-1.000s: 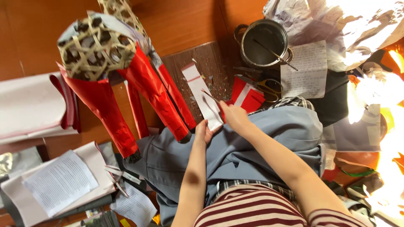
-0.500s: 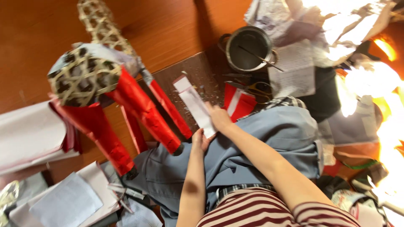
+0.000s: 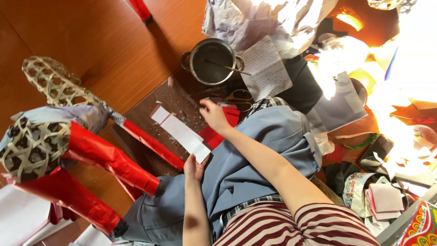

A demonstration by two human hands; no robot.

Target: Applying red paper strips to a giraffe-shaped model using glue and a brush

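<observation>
Currently, I am holding a long white paper strip with my left hand, whose fingers are closing on the strip's near end; the strip is lying diagonally across a dark brown board resting on the wooden floor, and its far end is showing a narrow red edge. My right hand is reaching forward over the board with its fingers spread and loose, gripping nothing, and is hovering just beside a stack of red paper that is lying partly under my forearm. A pair of scissors with yellow handles is lying just beyond the right hand. Past the scissors, a round metal pot is standing on the floor with a thin stick leaning across its dark interior. Next to the pot, a written sheet of white paper is lying on a dark cloth. To the left of the board, a woven bamboo frame is standing, partly covered in grey paper, with legs wrapped in glossy red paper. My legs are covered by grey-blue trousers, over which both arms are extending. At the far right, glare is washing out most of the scattered papers, so I cannot tell what is lying there.
</observation>
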